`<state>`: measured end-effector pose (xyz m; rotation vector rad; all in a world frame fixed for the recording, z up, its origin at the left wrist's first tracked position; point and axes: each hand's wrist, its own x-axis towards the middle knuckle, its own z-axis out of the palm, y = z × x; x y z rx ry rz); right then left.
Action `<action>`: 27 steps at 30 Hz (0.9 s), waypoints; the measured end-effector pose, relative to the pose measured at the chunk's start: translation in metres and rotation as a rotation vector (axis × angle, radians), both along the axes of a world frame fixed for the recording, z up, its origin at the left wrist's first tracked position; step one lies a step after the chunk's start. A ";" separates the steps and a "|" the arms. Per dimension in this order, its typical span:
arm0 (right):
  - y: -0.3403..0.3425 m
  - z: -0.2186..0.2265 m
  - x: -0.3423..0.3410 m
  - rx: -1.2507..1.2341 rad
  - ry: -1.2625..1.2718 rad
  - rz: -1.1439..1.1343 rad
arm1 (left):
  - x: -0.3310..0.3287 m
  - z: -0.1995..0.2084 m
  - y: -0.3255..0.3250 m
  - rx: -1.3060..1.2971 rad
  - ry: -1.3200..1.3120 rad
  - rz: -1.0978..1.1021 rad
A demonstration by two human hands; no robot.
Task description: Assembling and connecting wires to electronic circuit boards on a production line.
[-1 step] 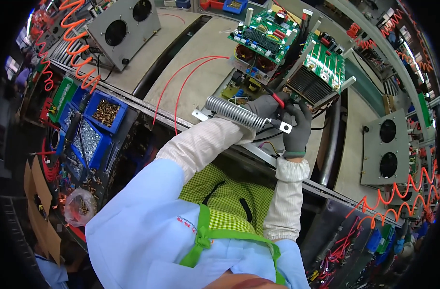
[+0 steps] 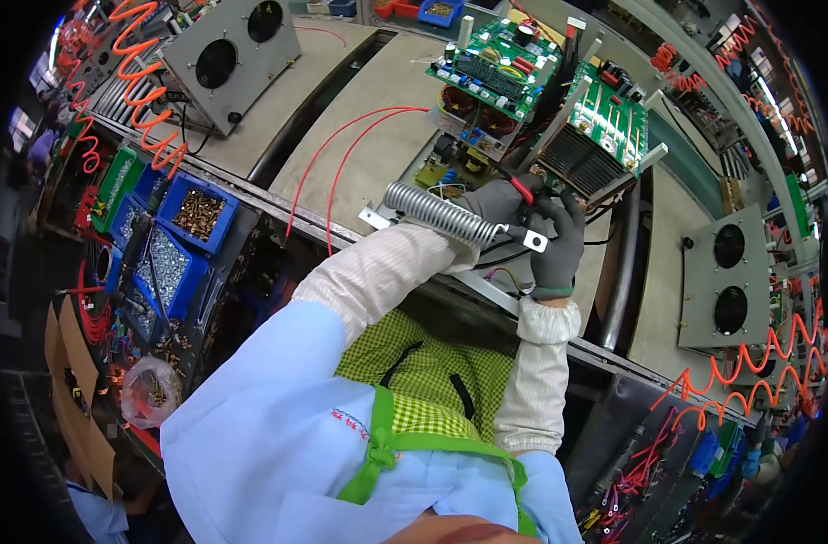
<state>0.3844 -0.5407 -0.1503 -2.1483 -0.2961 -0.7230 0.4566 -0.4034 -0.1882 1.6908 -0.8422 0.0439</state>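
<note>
The ribbed wirewound resistor (image 2: 437, 211) with flat end brackets lies across our left hand (image 2: 496, 201), clamped there above the open electronics chassis (image 2: 487, 136); our right hand (image 2: 555, 245) closes on its near bracket. We judge it not yet fastened down; red wires (image 2: 341, 150) trail loose.

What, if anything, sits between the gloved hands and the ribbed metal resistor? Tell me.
Nothing visible does. The left hand is on the ribbed metal resistor at its right end, and the right hand is at the mounting tab there. Black wires run just beneath, not between them.
</note>
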 end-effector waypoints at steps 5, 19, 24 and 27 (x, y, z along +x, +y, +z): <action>0.006 0.006 -0.006 -0.162 -0.007 -0.059 | -0.003 0.000 0.001 -0.369 0.510 -0.148; 0.008 -0.012 0.015 -0.141 0.142 -0.064 | 0.003 -0.011 -0.010 -0.726 0.941 -0.291; -0.002 -0.002 0.008 0.310 0.296 0.074 | 0.008 -0.021 -0.012 -0.514 0.788 -0.197; -0.002 0.011 0.018 0.346 -0.067 -0.004 | 0.007 -0.023 -0.004 0.063 0.048 0.077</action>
